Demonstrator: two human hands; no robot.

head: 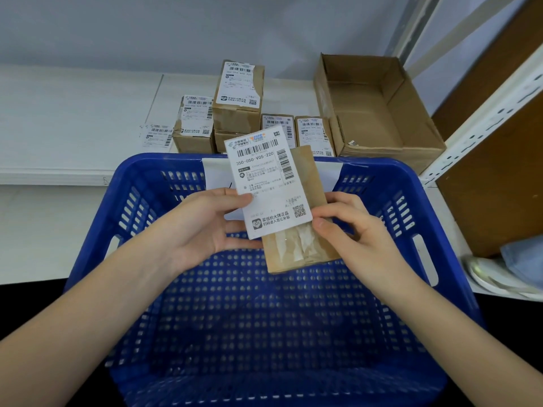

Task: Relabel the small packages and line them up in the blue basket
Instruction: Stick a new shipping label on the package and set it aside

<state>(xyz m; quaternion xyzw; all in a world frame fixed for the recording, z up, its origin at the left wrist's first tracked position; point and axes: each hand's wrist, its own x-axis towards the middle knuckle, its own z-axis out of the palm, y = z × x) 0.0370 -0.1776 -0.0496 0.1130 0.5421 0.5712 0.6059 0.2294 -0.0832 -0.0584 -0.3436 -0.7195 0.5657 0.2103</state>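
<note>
We hold a small brown cardboard package above the open blue perforated plastic basket, close to its far wall. Our right hand grips the package along its right edge, thumb pressed on the front face beside a patch of torn, whitish tape residue. Our left hand pinches the left edge of a white printed shipping label with barcodes and a QR code; the label lies tilted over the package's front and covers its upper left part, while its top sticks out past the package. Whether the label is stuck down, we cannot tell.

Inside the basket, a white sheet of paper leans against the far wall. Beyond the basket's far rim, on the white table, stands a cluster of small labelled brown boxes, one stacked higher than the rest. A loose white label lies flat to the left of that cluster. To its right, near the table's right edge, sits an open brown cardboard carton beside a white perforated metal shelf post.
</note>
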